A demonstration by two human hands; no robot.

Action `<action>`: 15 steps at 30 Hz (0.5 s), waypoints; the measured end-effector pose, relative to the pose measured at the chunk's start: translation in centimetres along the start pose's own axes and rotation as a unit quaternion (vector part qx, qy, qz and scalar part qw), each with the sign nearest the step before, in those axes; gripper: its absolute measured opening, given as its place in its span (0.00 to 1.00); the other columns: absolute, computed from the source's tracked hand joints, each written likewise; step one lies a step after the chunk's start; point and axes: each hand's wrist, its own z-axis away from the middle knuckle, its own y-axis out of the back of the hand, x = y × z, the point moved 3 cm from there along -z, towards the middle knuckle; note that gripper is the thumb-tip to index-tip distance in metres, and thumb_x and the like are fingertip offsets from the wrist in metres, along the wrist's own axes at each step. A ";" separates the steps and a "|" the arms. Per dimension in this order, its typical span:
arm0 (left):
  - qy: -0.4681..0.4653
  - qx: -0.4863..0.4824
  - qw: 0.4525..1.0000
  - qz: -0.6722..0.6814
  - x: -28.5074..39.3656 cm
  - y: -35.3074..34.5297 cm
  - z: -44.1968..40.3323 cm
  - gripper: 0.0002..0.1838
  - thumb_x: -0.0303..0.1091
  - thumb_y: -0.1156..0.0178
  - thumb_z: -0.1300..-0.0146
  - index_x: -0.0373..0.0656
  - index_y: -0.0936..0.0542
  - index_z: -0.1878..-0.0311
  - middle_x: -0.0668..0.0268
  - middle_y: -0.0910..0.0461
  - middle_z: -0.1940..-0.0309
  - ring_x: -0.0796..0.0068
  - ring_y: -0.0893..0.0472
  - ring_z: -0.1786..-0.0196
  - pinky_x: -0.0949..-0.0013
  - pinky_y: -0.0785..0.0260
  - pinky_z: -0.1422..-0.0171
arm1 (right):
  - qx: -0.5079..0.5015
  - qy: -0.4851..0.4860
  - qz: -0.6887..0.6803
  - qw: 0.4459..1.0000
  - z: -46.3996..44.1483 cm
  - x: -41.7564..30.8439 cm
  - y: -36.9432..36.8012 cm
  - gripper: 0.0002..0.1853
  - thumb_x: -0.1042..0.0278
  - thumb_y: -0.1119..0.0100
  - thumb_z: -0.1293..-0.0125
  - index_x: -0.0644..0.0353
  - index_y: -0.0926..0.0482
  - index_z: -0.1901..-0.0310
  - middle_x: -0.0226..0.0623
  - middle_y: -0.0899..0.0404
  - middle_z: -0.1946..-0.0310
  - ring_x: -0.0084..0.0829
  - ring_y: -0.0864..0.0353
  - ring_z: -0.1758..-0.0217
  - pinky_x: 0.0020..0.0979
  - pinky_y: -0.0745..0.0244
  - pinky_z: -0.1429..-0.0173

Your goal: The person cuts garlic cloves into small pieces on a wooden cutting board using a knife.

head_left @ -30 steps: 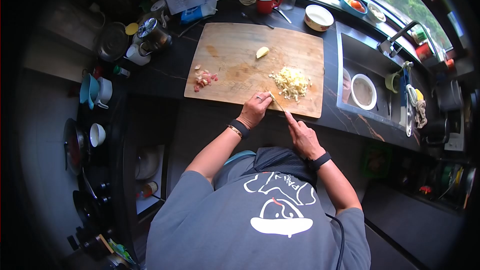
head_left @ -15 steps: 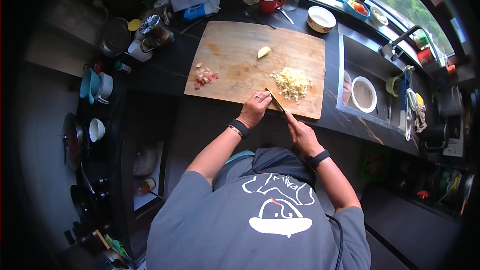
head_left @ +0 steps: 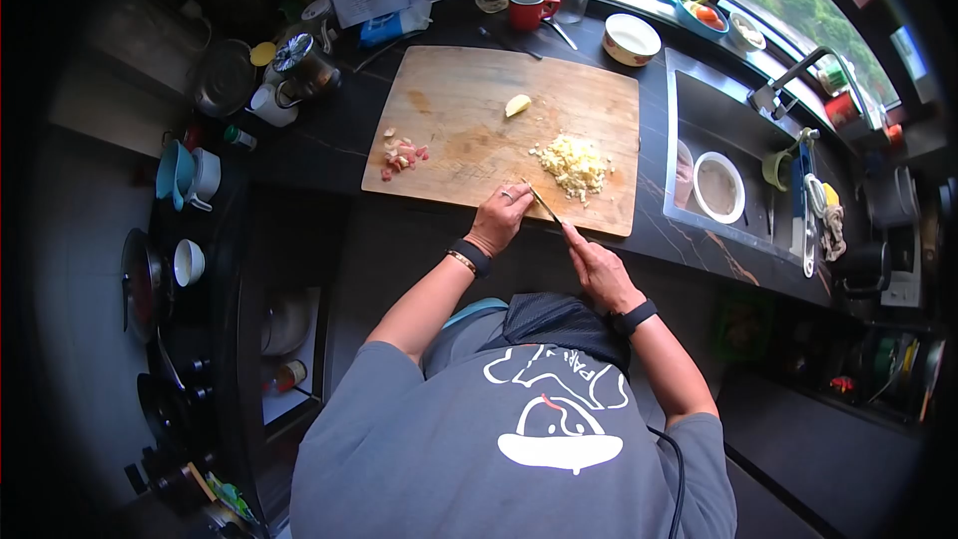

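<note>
still at the board's (head_left: 459,80) near edge, right hand (head_left: 599,269) grips knife (head_left: 545,206) beside left hand (head_left: 498,221) (grip unclear), suggesting continued cutting.

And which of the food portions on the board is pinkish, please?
The small cluster at the left of the board; the chopped heap and lone chunk are yellowish.

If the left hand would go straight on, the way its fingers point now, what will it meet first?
Probably the knife blade, crossing close before the left hand; whether they touch is unclear. Beyond it lies the pale chopped pile.
</note>
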 end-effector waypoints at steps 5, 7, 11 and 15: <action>0.012 0.002 1.000 0.006 -0.1 -0.1 0.2 0.08 0.25 0.34 0.41 0.40 0.18 0.58 0.61 0.17 0.56 0.60 0.18 0.54 0.63 0.23 0.49 | -0.030 -0.020 0.056 0.998 -0.3 0.0 -0.5 0.29 0.66 0.47 0.27 0.43 0.38 0.26 0.47 0.24 0.73 0.50 0.20 0.72 0.47 0.23 0.66; 0.015 0.005 1.000 0.008 0.0 -0.1 0.1 0.08 0.24 0.34 0.41 0.39 0.18 0.58 0.61 0.17 0.56 0.60 0.18 0.54 0.63 0.23 0.49 | -0.023 -0.016 0.063 0.998 -0.6 0.2 -1.0 0.30 0.65 0.47 0.27 0.41 0.39 0.25 0.47 0.24 0.73 0.50 0.20 0.72 0.47 0.23 0.66; 0.015 0.000 1.000 0.004 0.2 0.2 0.0 0.08 0.24 0.34 0.41 0.39 0.17 0.58 0.60 0.18 0.55 0.59 0.18 0.53 0.63 0.23 0.48 | -0.008 -0.008 0.057 0.998 -1.2 0.7 -1.7 0.30 0.65 0.47 0.27 0.41 0.39 0.25 0.47 0.25 0.74 0.49 0.20 0.73 0.47 0.23 0.66; 0.011 0.005 1.000 0.011 0.2 0.3 0.2 0.09 0.23 0.34 0.42 0.39 0.18 0.57 0.60 0.18 0.56 0.59 0.19 0.53 0.62 0.23 0.48 | 0.000 -0.008 -0.005 1.000 0.1 1.3 -0.8 0.29 0.67 0.46 0.28 0.44 0.37 0.26 0.49 0.23 0.73 0.50 0.19 0.70 0.46 0.23 0.63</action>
